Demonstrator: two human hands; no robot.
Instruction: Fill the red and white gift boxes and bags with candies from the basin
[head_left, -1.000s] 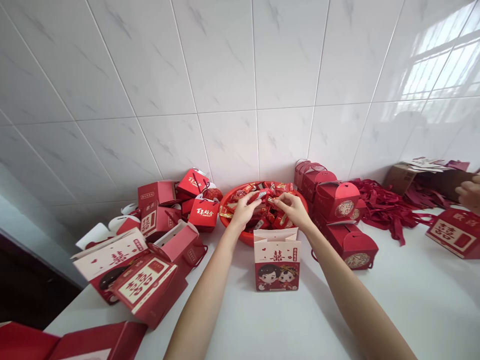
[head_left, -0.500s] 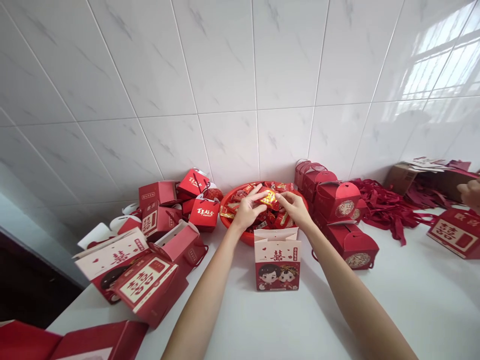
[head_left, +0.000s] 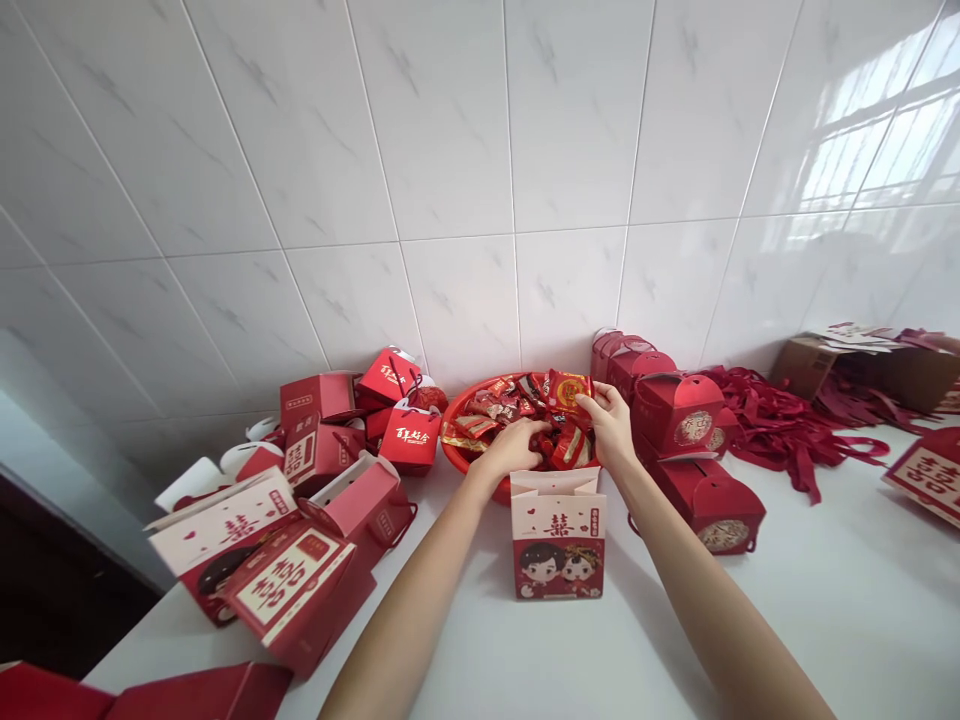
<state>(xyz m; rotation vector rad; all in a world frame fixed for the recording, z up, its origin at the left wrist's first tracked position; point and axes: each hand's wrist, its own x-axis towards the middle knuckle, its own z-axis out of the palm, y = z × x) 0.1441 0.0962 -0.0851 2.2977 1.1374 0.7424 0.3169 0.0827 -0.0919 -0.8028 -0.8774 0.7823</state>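
Observation:
A red plastic basin (head_left: 452,452) full of wrapped candies (head_left: 504,408) sits against the wall. My right hand (head_left: 611,425) pinches a red candy packet (head_left: 570,391) with a gold round print over the basin's right side. Down among the candies, my left hand (head_left: 517,447) has its fingers curled; the fingertips are hidden, and what they hold cannot be made out. Between my forearms, in front of the basin, stands an upright gift box (head_left: 559,545) with an open top and two cartoon figures on its front.
Red gift boxes (head_left: 315,575) lie piled on the left. Several red boxes with rounded tops (head_left: 679,410) are stacked right of the basin. Farther right are a heap of red ribbons (head_left: 780,420), a cardboard box (head_left: 806,368) and another red box (head_left: 930,475). A tiled wall (head_left: 457,300) closes the back.
My hands have parted: the left went down into the candies, the right moved right with a red packet. The gold-red candy between both hands is gone from there. Another person's hand left the right edge.

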